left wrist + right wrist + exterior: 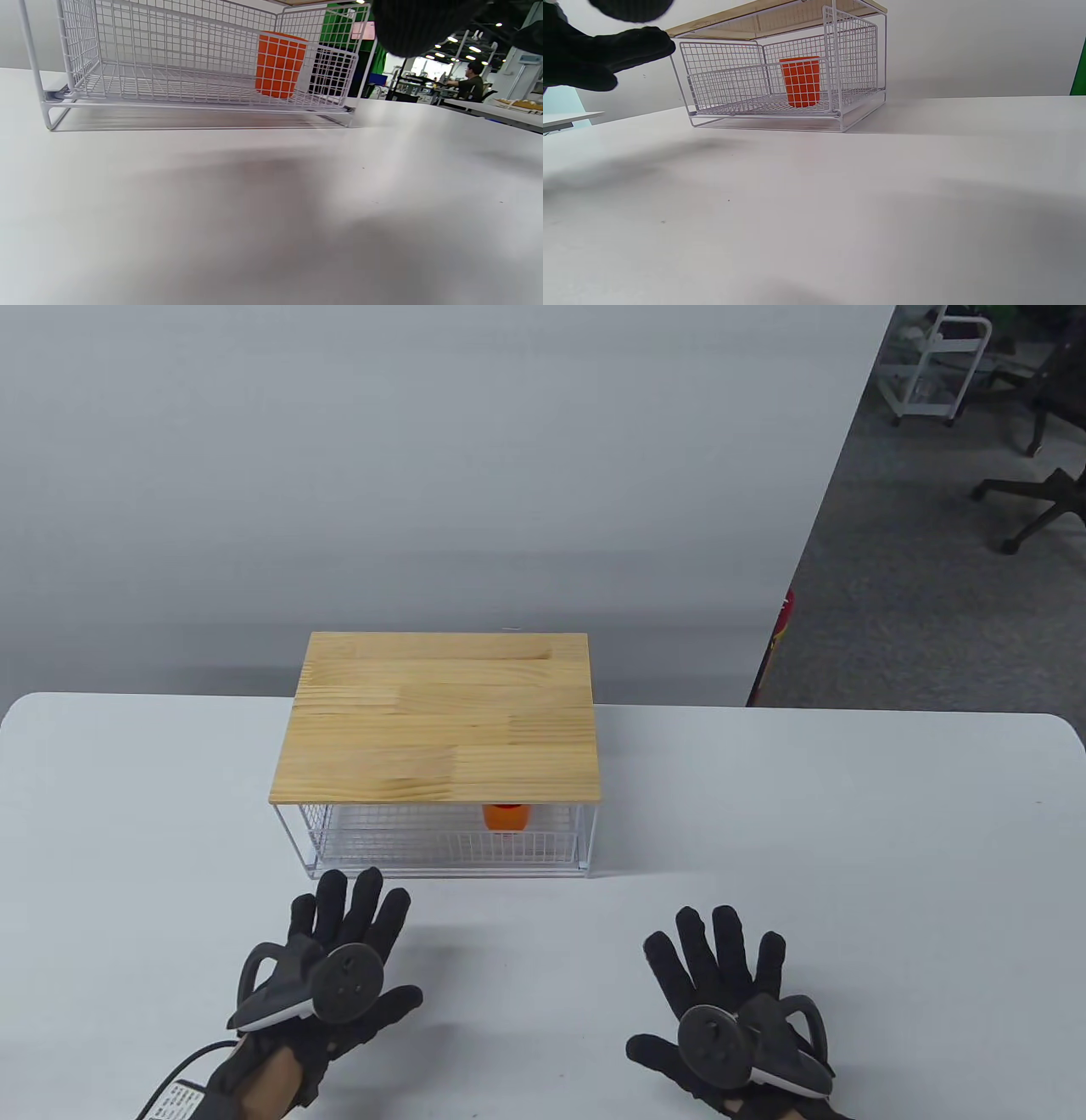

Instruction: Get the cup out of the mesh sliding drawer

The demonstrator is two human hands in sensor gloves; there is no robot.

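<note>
An orange cup (506,817) stands upright inside a white mesh sliding drawer (441,841) under a wooden top (441,718). The drawer is pushed in. The cup also shows through the mesh in the left wrist view (280,63) and the right wrist view (800,80). My left hand (339,963) lies flat and spread on the table just in front of the drawer's left end, holding nothing. My right hand (721,993) lies flat and spread on the table further right and nearer me, holding nothing.
The white table (848,857) carries only the drawer unit. Its far edge lies behind the unit. Beyond the table's right side are grey floor and office chairs (1044,492).
</note>
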